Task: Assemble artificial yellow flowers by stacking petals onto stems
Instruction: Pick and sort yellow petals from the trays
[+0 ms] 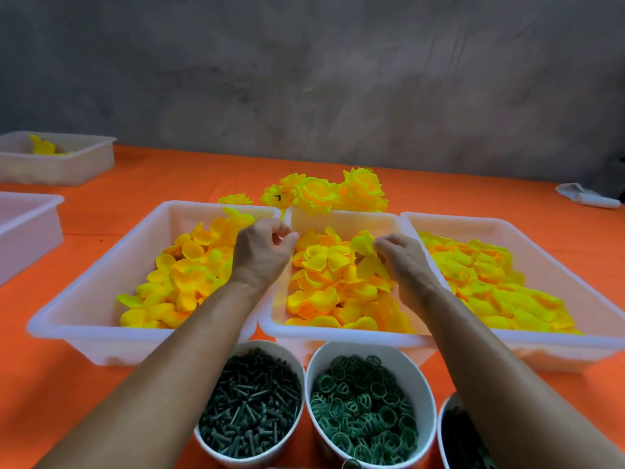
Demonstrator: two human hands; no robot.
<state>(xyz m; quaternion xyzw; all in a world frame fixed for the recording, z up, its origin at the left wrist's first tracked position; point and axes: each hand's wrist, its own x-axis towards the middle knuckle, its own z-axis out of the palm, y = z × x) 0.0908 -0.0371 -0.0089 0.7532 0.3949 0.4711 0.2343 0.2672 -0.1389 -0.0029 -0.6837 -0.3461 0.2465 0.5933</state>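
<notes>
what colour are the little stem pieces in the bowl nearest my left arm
Dark green stem pieces, in a white bowl; head view.

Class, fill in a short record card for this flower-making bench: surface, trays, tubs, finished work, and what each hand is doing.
Surface: orange tablecloth
Trays: three white trays of yellow petals, left, middle, right
Tubs: green stems; green rings
Finished flowers: pile behind the trays
Left hand: over the trays, fingers pinched; what it holds cannot be told
Right hand: pinching a petal piece over the middle tray
</notes>
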